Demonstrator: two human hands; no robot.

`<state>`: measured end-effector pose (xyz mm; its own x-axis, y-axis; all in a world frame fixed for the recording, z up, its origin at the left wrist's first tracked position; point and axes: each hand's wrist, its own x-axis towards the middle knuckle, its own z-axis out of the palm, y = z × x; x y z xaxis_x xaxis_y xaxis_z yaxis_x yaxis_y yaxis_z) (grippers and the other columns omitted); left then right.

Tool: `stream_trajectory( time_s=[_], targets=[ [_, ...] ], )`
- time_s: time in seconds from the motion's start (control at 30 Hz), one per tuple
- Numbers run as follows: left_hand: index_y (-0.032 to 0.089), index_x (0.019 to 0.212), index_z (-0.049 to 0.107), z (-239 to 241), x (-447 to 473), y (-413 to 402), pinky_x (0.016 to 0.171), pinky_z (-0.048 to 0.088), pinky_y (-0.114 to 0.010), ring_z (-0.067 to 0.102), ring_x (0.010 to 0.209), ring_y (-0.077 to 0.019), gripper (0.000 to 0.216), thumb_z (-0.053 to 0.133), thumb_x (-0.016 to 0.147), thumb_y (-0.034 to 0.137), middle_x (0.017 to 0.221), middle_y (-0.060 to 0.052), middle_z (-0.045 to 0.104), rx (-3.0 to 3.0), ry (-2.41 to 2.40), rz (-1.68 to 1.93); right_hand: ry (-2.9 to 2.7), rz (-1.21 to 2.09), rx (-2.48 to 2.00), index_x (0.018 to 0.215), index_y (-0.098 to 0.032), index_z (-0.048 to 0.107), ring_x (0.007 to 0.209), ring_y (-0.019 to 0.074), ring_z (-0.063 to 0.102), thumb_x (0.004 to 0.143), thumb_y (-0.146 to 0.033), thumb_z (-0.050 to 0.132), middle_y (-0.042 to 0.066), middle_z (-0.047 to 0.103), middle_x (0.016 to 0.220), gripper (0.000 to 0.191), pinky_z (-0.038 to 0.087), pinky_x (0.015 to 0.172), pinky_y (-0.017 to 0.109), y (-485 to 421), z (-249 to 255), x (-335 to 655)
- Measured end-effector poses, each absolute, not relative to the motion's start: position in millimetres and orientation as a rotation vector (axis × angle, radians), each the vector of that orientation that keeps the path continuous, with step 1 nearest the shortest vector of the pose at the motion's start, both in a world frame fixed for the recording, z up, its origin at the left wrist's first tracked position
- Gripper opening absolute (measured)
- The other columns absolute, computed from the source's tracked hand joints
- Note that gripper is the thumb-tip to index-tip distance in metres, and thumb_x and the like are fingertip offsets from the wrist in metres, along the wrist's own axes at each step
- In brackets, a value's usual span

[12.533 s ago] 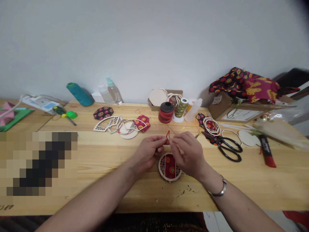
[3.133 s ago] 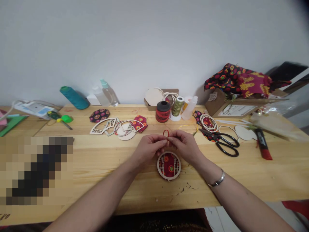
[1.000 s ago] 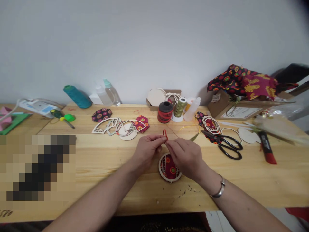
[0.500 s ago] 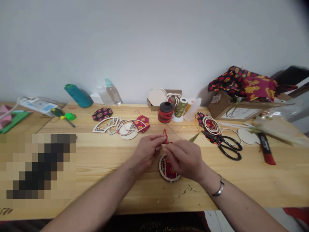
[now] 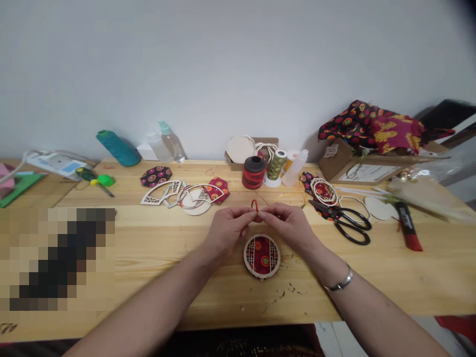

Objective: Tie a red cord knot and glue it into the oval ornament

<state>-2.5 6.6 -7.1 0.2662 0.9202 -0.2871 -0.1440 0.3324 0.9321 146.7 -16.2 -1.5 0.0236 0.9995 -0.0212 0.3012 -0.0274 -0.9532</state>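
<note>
Between my two hands, just above the wooden table point(image 5: 156, 263), a red cord point(image 5: 255, 204) forms a small upright loop. My left hand point(image 5: 232, 224) pinches it from the left with thumb and forefinger. From the right, my right hand point(image 5: 284, 223) pinches it too, and the fingertips of both hands nearly meet. Just nearer to me lies a round ornament point(image 5: 262, 256), flat on the table. It has a pale lattice frame over dark red patterned fabric and a small tab at its near edge.
Behind my hands stand a red thread spool point(image 5: 254, 172), a green thread spool point(image 5: 277, 165) and a squeeze bottle point(image 5: 297, 168). Black-handled scissors point(image 5: 351, 225) and a black-and-red tube point(image 5: 409, 227) lie right. Cut-out frames point(image 5: 161, 193) lie left. A cardboard box point(image 5: 345, 166) holds fabric.
My right hand has moved up and right, off the round ornament, which now shows whole. Its fingers now meet the left fingertips at the red cord.
</note>
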Motion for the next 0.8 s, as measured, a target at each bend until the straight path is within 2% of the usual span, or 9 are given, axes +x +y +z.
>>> stream_trajectory(
  time_s=[0.1,0.37,0.63,0.73,0.8],
  targets=[
    [0.013,0.067,0.071,-5.8,-2.9,6.0,0.041,0.025,-0.019,0.037,0.041,-0.0031,0.013,0.07,0.066,0.026,0.064,-0.003,0.069,1.01,1.038,0.865,-1.282,1.202,-1.437,0.07,-0.014,0.07,0.066,0.0168,0.064,0.069,-0.031,0.065,0.008,0.072,0.072,0.018,0.049,0.066,0.031,-14.2,-2.1,146.3],
    [0.014,0.069,0.072,-7.7,-3.6,5.3,0.042,0.024,-0.019,0.036,0.043,-0.0042,0.015,0.067,0.068,0.028,0.063,-0.002,0.067,1.117,1.088,0.813,-1.138,1.286,-1.402,0.063,-0.015,0.065,0.063,0.0145,0.06,0.062,-0.027,0.067,0.004,0.069,0.066,0.012,0.045,0.064,0.028,-14.5,2.0,143.6],
    [0.014,0.071,0.072,-5.2,-3.0,5.5,0.044,0.027,-0.019,0.037,0.044,-0.0049,0.015,0.065,0.069,0.027,0.066,-0.003,0.069,1.158,1.124,0.816,-0.972,1.446,-1.344,0.064,-0.014,0.062,0.048,0.0058,0.037,0.06,-0.032,0.07,-0.004,0.053,0.054,0.02,0.024,0.048,0.023,-14.7,-2.5,148.7],
    [0.015,0.071,0.072,-5.3,-3.0,5.4,0.044,0.026,-0.019,0.037,0.044,-0.0048,0.014,0.064,0.069,0.026,0.067,-0.003,0.069,1.16,1.136,0.82,-0.973,1.437,-1.345,0.062,-0.014,0.06,0.047,0.0055,0.034,0.061,-0.035,0.071,-0.006,0.048,0.05,0.023,0.022,0.047,0.023,-15.1,-3.0,148.8],
    [0.015,0.071,0.072,-5.2,-3.4,4.9,0.044,0.027,-0.019,0.037,0.044,-0.0049,0.014,0.064,0.07,0.026,0.068,-0.003,0.07,1.17,1.151,0.822,-0.974,1.409,-1.356,0.061,-0.014,0.06,0.048,0.0057,0.036,0.06,-0.035,0.072,-0.005,0.051,0.052,0.025,0.023,0.048,0.023,-15.3,-2.1,148.3]
  ],
)
